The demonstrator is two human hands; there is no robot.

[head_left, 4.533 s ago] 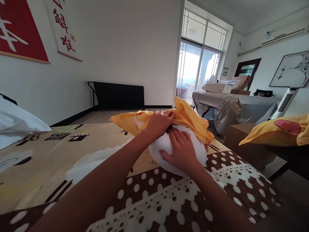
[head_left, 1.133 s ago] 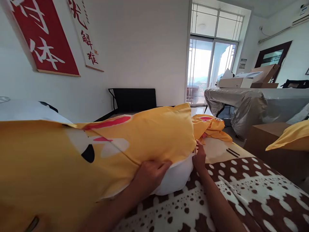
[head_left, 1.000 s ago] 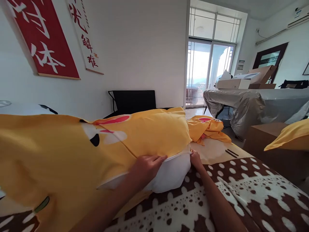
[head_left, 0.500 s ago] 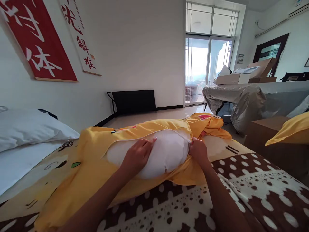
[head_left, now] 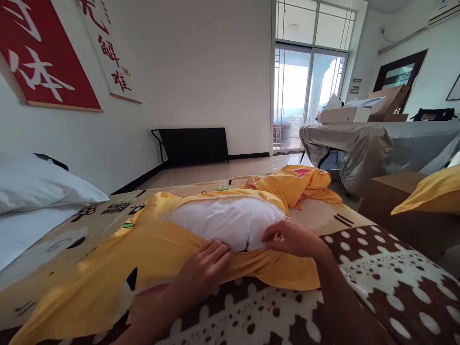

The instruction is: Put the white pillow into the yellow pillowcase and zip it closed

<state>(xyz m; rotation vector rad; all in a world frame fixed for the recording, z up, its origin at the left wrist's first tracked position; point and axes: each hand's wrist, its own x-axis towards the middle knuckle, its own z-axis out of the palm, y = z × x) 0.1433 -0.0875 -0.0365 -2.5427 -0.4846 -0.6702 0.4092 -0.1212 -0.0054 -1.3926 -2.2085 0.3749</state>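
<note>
A white pillow (head_left: 230, 218) shows through the long zipped opening of a yellow pillowcase (head_left: 154, 254), which lies on a patterned blanket (head_left: 381, 258). My left hand (head_left: 208, 263) is closed over the near edge of the opening, holding the yellow cloth; its fingertips rest by the white pillow. At the right end of the opening is my right hand (head_left: 294, 237), its thumb and fingers apart and just over the pillow and the case's edge. Part of the cloth under both hands is hidden. Beyond the right end, a crumpled yellow cloth (head_left: 293, 182) with pink print lies on the bed.
White pillows (head_left: 46, 184) lie at the left. Another yellow cloth item (head_left: 431, 191) juts in at right over a cardboard box (head_left: 388, 201). Behind stands a plastic-covered table (head_left: 359, 139) with boxes. A black folded frame (head_left: 194, 146) leans near the wall.
My left hand has moved from the top of the pillow to the near edge of the opening. My right hand has loosened its pinch at the opening's right end. The far side of the case has sunk.
</note>
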